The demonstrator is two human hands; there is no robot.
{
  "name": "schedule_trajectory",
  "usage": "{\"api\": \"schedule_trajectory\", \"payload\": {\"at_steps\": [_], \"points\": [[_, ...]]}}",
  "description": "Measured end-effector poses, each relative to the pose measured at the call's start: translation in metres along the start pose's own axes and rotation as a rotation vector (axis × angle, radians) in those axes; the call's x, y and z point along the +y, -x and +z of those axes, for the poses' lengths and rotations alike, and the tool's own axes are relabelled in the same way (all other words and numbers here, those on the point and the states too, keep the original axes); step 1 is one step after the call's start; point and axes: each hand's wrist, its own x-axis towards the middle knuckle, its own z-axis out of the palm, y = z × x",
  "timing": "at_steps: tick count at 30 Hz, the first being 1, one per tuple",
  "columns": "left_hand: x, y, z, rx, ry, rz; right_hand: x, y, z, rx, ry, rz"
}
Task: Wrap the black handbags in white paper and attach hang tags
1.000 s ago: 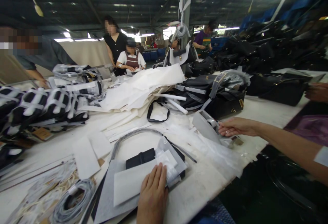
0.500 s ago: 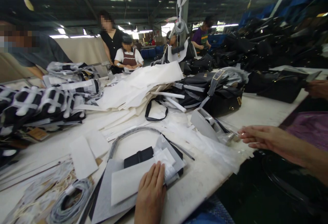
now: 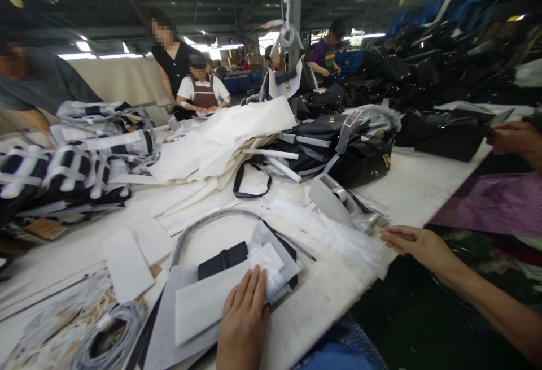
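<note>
My left hand (image 3: pixel 244 316) lies flat, fingers stretched out, on a white paper piece (image 3: pixel 203 309) and the edge of a white wrapped packet (image 3: pixel 266 265). Beneath them are a grey tissue sheet (image 3: pixel 163 325) and a black bag with a wrapped handle (image 3: pixel 199 220) arching behind. A black strap piece (image 3: pixel 223 260) lies beside the paper. My right hand (image 3: pixel 417 246) is off the table's right edge, near the metal end of a grey tape dispenser (image 3: pixel 332 197). Its thumb and fingertips are pressed together; what they hold, if anything, is too small to make out.
Clear plastic film (image 3: pixel 330 237) lies between the hands. White sheets (image 3: pixel 224 138) and black bags (image 3: pixel 359 161) are stacked behind. Wrapped black pieces (image 3: pixel 76 172) and coiled grey cord (image 3: pixel 108 336) are at left. Another person's hand (image 3: pixel 514 138) is at the right edge.
My right hand has come down a little and its fingers have drawn together near the dispenser. My left hand stays on the paper. The whole view has shifted slightly.
</note>
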Motion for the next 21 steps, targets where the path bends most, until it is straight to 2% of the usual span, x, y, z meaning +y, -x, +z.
{"api": "schedule_trajectory", "payload": {"at_steps": [2, 5, 7, 9, 12, 15, 18, 21], "points": [[0.000, -0.001, -0.001, 0.010, 0.002, 0.008, -0.007, 0.008, -0.006, 0.025, 0.100, -0.052], [-0.001, 0.000, -0.001, 0.011, 0.008, 0.005, -0.027, 0.029, -0.010, 0.010, 0.366, -0.306], [0.000, 0.001, 0.000, -0.019, 0.010, -0.006, -0.045, 0.042, -0.003, -0.080, 0.537, -0.530], [0.001, 0.003, 0.000, -0.058, 0.013, -0.022, -0.067, 0.052, 0.012, -0.216, 0.628, -0.729], [0.005, 0.005, 0.002, -0.076, 0.018, -0.046, -0.102, 0.058, 0.050, -0.436, 0.725, -1.010], [0.007, 0.004, 0.003, -0.071, 0.027, -0.068, -0.135, 0.055, 0.100, -0.669, 0.813, -1.232], [0.008, 0.003, 0.004, -0.060, 0.037, -0.084, -0.160, 0.046, 0.152, -0.829, 0.873, -1.388], [0.010, 0.003, 0.006, -0.037, 0.040, -0.093, -0.177, 0.034, 0.196, -0.960, 0.918, -1.468]]}}
